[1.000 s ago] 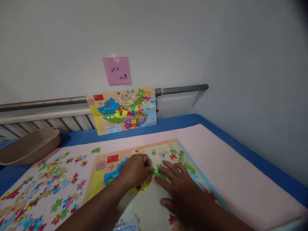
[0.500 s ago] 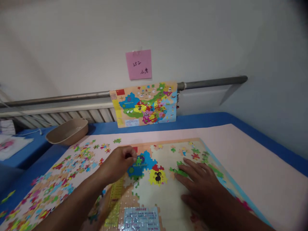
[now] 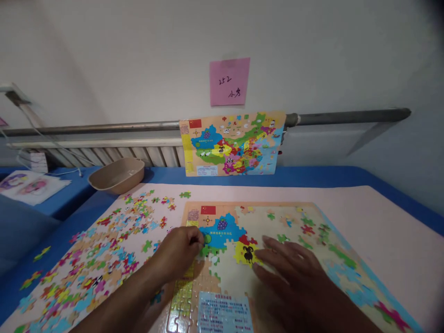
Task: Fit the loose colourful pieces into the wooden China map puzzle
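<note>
A partly assembled map jigsaw puzzle (image 3: 225, 238) lies on its board, with a blue section showing grapes and a yellow section showing a black ram (image 3: 248, 254). My left hand (image 3: 182, 249) is closed in a pinch at the left edge of the blue section, beside the green patches below it. The small piece in its fingertips is mostly hidden by the fingers. Fingers spread, my right hand (image 3: 289, 266) rests low over the board's bare middle, its fingertips beside the ram section. Loose green pieces (image 3: 305, 241) lie beyond that hand.
Many loose pieces (image 3: 104, 259) cover the pink sheet on the left. Behind them sits a beige basin (image 3: 118, 175). A printed map picture (image 3: 232, 145) hangs from the pipe (image 3: 347, 118), below a pink note (image 3: 229, 82). More pieces (image 3: 357, 282) lie along the board's right side.
The view has turned left, shifting the scene rightward. My left hand has moved from over the blue section down to its left edge. My right hand has come closer to the ram section.
</note>
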Demonstrator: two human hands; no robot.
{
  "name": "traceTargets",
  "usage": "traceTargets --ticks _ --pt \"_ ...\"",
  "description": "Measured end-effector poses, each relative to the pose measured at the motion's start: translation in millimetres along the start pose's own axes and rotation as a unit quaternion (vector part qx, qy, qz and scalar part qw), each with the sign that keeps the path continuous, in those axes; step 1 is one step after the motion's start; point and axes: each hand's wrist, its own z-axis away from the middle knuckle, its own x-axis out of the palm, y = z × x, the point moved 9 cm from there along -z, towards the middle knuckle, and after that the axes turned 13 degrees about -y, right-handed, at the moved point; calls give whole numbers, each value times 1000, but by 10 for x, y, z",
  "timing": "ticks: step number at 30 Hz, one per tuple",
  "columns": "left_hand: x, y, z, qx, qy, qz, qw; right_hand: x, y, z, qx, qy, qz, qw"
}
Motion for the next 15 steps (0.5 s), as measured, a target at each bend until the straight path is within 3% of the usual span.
traceTargets --ticks 3,6,9,15 --pt "18 46 -18 -8 -5 -27 1000 -60 -310 -276 -21 19 -20 999" --pt "24 80 -21 -10 -12 -47 999 100 -492 -547 -41 -43 -71 996" --pt "23 88 -25 -12 -19 -57 998 232 -514 -696 -35 -63 -96 993" --pt "51 118 -53 -15 -21 -78 997 270 -473 -743 -36 -1 -114 993"
